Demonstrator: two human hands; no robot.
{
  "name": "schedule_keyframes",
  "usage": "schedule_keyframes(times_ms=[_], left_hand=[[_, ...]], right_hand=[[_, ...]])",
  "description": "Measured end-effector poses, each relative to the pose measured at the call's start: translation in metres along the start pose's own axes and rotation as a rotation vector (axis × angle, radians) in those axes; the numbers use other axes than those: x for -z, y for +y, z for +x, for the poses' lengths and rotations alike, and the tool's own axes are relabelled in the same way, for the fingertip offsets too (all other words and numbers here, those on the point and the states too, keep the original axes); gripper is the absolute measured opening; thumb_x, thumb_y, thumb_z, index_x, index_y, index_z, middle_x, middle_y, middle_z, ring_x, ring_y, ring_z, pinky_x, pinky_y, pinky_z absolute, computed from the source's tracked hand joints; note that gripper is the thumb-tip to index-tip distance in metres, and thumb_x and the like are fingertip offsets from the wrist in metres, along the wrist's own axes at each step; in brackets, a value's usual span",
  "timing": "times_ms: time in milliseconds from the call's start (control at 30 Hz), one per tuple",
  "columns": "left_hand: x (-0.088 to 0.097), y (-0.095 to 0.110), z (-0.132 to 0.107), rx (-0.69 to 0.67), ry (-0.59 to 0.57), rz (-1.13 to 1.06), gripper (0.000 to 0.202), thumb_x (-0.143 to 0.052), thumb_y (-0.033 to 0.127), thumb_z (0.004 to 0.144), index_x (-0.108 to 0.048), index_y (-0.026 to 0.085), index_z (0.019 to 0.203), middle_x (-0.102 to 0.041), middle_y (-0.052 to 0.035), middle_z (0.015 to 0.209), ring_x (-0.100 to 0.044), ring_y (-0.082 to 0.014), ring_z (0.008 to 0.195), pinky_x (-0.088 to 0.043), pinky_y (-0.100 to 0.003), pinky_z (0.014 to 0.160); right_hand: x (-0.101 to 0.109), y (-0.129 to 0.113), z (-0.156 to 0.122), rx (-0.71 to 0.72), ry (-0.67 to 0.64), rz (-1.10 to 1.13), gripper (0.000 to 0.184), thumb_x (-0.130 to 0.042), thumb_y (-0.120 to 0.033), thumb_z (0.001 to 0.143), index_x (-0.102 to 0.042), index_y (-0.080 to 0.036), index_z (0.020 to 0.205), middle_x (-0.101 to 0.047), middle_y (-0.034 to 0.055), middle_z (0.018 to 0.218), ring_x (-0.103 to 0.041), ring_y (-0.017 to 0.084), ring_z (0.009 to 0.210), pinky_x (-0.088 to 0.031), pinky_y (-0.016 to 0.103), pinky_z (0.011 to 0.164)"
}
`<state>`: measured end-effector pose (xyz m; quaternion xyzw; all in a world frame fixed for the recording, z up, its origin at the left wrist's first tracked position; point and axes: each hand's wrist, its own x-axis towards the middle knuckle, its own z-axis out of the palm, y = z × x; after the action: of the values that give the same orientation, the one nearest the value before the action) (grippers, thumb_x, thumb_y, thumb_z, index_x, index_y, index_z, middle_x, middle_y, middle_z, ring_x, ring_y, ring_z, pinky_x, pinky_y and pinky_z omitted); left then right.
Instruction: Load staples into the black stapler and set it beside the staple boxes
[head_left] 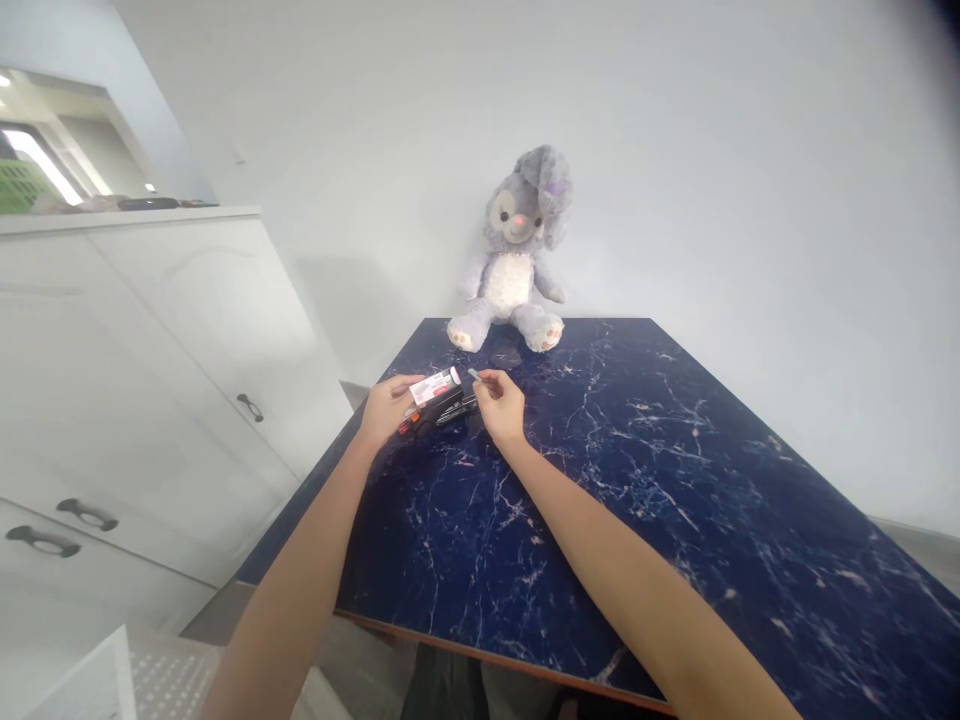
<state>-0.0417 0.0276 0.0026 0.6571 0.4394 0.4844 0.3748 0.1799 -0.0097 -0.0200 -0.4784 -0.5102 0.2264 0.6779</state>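
On the dark blue marble-patterned table (637,480), my left hand (386,405) is closed round a small black device with a white and red label (437,393), a stapler by its look, held just above the tabletop. My right hand (499,405) is on its right, fingers pinched on a small thin grey strip (474,374) that points toward the device's top. The two hands are close together near the table's far left part.
A grey and white plush rabbit (516,255) sits against the wall at the table's far edge. White cabinets with dark handles (150,380) stand to the left. A white perforated object (112,680) lies at the lower left.
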Motion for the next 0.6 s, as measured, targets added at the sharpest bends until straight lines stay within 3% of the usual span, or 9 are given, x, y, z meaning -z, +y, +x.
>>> schedule_keyframes(times_ms=[267, 367, 600], left_hand=[[-0.011, 0.002, -0.001, 0.084, 0.032, 0.004, 0.045, -0.076, 0.046, 0.075, -0.076, 0.020, 0.112, -0.079, -0.0084, 0.097, -0.074, -0.0218, 0.073, -0.061, -0.035, 0.069], [-0.011, 0.005, -0.003, 0.105, 0.035, -0.004, 0.046, -0.077, 0.045, 0.075, -0.075, 0.021, 0.114, -0.079, -0.0079, 0.092, -0.074, -0.0226, 0.075, -0.060, -0.034, 0.066], [-0.010, 0.007, -0.004, 0.059, -0.002, -0.141, 0.045, -0.078, 0.044, 0.073, -0.077, 0.019, 0.110, -0.078, -0.0083, 0.100, -0.072, -0.0190, 0.078, -0.058, -0.031, 0.071]], right_hand=[[-0.003, -0.005, -0.006, 0.134, -0.124, -0.173, 0.019, -0.059, -0.031, 0.088, -0.069, -0.020, 0.099, -0.074, 0.0048, 0.096, -0.069, 0.017, 0.078, -0.057, 0.031, 0.082], [-0.003, -0.004, -0.006, 0.196, -0.130, -0.254, 0.023, -0.053, -0.030, 0.095, -0.070, -0.020, 0.108, -0.073, 0.0065, 0.104, -0.069, 0.019, 0.088, -0.055, 0.031, 0.088], [-0.002, -0.009, -0.009, 0.307, -0.171, -0.296, 0.034, -0.041, -0.030, 0.104, -0.071, -0.023, 0.118, -0.066, 0.0081, 0.113, -0.065, 0.019, 0.107, -0.051, 0.030, 0.099]])
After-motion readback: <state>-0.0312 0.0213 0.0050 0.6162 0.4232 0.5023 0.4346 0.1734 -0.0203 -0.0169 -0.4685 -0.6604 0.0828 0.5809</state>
